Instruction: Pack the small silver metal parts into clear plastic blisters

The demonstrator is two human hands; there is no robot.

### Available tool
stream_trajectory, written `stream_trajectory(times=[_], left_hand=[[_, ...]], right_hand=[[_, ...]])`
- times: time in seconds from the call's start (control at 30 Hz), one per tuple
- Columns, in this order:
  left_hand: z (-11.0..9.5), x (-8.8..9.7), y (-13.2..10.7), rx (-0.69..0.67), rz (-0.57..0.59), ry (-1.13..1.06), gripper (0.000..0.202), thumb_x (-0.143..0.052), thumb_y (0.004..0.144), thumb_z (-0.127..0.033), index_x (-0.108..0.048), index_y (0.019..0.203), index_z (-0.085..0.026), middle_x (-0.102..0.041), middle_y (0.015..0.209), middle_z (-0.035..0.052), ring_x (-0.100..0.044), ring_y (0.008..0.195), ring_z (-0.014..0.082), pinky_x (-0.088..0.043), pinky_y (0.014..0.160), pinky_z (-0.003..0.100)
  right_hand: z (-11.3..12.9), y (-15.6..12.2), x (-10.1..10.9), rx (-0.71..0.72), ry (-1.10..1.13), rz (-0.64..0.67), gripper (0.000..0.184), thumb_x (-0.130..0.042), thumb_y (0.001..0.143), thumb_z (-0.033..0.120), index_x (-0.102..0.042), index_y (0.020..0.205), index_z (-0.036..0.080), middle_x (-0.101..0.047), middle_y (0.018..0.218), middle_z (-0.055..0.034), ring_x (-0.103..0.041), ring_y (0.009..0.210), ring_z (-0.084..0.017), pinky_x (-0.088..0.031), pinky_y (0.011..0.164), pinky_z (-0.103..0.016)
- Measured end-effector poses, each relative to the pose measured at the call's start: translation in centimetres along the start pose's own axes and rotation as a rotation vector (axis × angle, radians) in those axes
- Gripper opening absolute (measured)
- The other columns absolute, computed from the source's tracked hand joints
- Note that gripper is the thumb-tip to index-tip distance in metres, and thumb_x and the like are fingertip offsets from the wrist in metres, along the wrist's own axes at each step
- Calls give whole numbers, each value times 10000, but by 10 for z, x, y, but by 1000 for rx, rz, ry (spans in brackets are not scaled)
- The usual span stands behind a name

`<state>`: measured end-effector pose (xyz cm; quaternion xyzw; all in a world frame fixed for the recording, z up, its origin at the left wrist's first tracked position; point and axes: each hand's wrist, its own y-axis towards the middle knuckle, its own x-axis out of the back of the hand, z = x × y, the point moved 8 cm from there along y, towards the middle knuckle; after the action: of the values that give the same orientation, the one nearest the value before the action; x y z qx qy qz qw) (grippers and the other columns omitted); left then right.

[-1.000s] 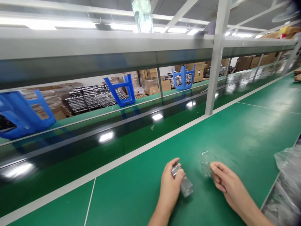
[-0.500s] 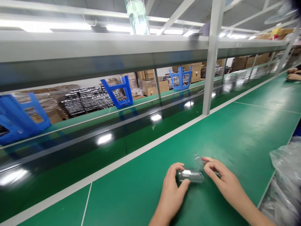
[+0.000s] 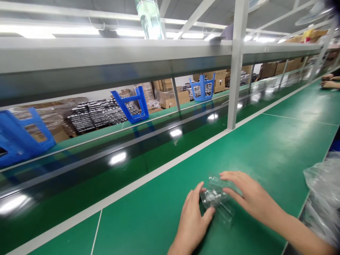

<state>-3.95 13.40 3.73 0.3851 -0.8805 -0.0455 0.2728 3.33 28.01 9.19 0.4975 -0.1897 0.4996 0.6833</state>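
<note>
A small clear plastic blister case [image 3: 216, 198] lies on the green bench top [image 3: 265, 152] near its front edge. My left hand [image 3: 193, 216] pinches the case's left end between thumb and fingers. My right hand [image 3: 245, 194] lies over the case's right side, fingers stretched flat and pressing down on it. Something small and pale sits inside the case; I cannot make out what it is.
A crumpled clear plastic bag [image 3: 322, 198] sits at the right edge. A dark conveyor belt [image 3: 119, 156] runs behind the bench, past a grey upright post [image 3: 233, 71]. Blue stools [image 3: 131, 104] stand upturned beyond it. Another person's hands [image 3: 328, 80] rest far right.
My hands came together: the clear piece in my right hand met the one in my left, and now my right fingers lie flat over the joined case.
</note>
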Motion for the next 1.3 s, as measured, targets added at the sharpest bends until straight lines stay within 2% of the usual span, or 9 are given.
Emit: stream_trajectory(times=[0.13,0.3,0.53,0.77,0.87,1.0,1.07,1.2,1.3], left_hand=[[-5,-2,-2,-36,16,59,492,-405,783,-333,-476,1249,-188,-376,1217,-7,-305,1111,246,-146,1010,331],[-7,-2,0,-30,13,77,430,-395,782,-328,-518,1179,-215,-410,1165,-27,-346,1072,242,-217,984,349],[-4,1,-1,-31,-67,133,464,-353,824,-246,-390,1285,-219,-331,1234,-22,-306,1115,212,-256,971,321],[-10,7,-1,-52,-142,210,491,-277,863,-140,-278,1340,-253,-258,1283,-22,-255,1155,208,-265,995,343],[-7,7,0,-42,-151,199,494,-278,860,-150,-275,1343,-255,-264,1284,-19,-268,1151,210,-293,990,361],[2,6,-4,-45,-98,153,463,-268,876,-236,-279,1336,-284,-303,1269,-11,-314,1125,237,-346,953,441],[7,4,-5,-74,-22,150,415,-255,919,-286,-272,1334,-290,-312,1270,0,-323,1121,249,-350,946,467],[27,-6,15,-77,138,213,359,-250,999,-412,-241,1340,-299,-289,1292,13,-307,1134,256,-414,899,479],[34,-25,42,-92,254,212,386,-256,998,-474,-234,1346,-307,-285,1295,6,-303,1138,255,-434,890,483]], right_hand=[[3,3,2,-44,-3,14,231,-320,1023,343,-403,1234,299,-398,1212,49,-366,1119,-202,-306,940,-375],[4,-20,-1,-197,-43,-87,292,-487,972,465,-551,1117,219,-491,1056,-69,-462,1002,-304,-473,810,-375],[23,-49,-28,-212,-129,-86,264,-592,901,378,-582,1125,239,-496,1043,-80,-485,963,-320,-531,750,-361],[32,-70,-45,-20,-285,78,371,-324,906,277,-419,1264,256,-284,1309,-41,-403,1078,-316,-560,717,-476],[-5,-61,-35,-94,-257,112,381,-205,940,245,-328,1299,280,-218,1341,-2,-317,1168,-230,-484,876,-494],[-52,-30,-12,-185,-159,46,396,-250,891,233,-394,1258,257,-285,1283,-24,-343,1135,-232,-435,885,-489],[-57,-13,0,-167,22,-40,425,-368,842,114,-452,1245,222,-330,1233,-52,-363,1109,-248,-377,931,-463],[-57,15,3,-145,64,-67,661,-579,684,-223,-501,1212,169,-366,1186,-14,-392,1083,-181,-301,999,-208],[-62,28,5,-167,115,-105,663,-665,733,-210,-492,1237,184,-379,1172,3,-428,1040,-181,-360,959,-205]])
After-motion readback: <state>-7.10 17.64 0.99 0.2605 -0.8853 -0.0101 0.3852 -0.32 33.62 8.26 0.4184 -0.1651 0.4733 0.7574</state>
